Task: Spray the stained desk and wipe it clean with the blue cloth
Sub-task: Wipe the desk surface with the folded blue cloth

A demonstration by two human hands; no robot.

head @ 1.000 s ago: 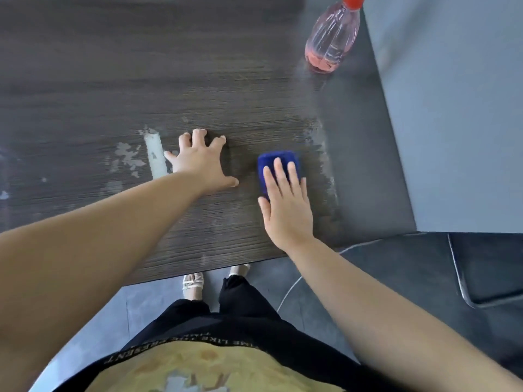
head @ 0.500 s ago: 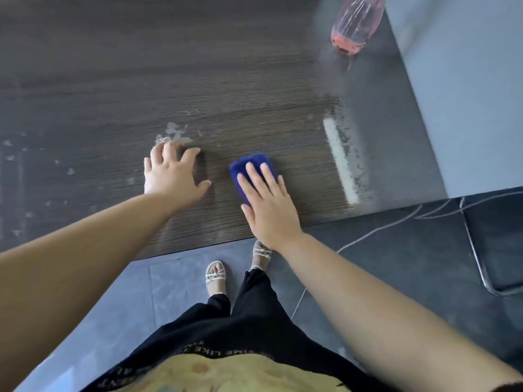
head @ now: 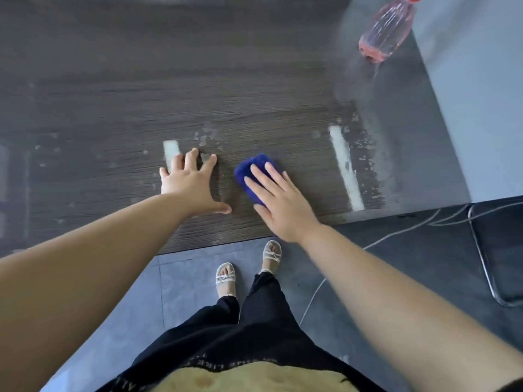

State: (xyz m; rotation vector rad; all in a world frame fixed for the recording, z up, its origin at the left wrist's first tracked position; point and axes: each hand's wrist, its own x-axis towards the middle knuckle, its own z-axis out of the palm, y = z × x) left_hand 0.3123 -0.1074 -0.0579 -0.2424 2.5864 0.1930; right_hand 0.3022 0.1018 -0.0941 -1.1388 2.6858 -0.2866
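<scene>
A folded blue cloth (head: 250,172) lies on the dark wood-grain desk (head: 198,89) near its front edge. My right hand (head: 280,202) presses flat on the cloth with straight fingers. My left hand (head: 192,182) rests flat on the desk just left of the cloth, fingers spread. Pale stains mark the desk: a short streak (head: 170,150) by my left fingertips, speckles (head: 206,137) beyond them, and a long streak (head: 345,168) with flecks to the right of the cloth. A pink spray bottle (head: 386,29) with a red cap stands at the far right corner.
The desk's right edge runs beside a grey wall (head: 475,94). Below the front edge is grey tiled floor (head: 186,278) with my sandalled feet. A cable (head: 396,236) trails across the floor, and a metal chair frame (head: 486,264) stands at the right.
My view has shifted, so the desk edge and stains sit differently in frame. My right hand with the cloth has slid left, away from the long streak, and my left hand has shifted along the desk.
</scene>
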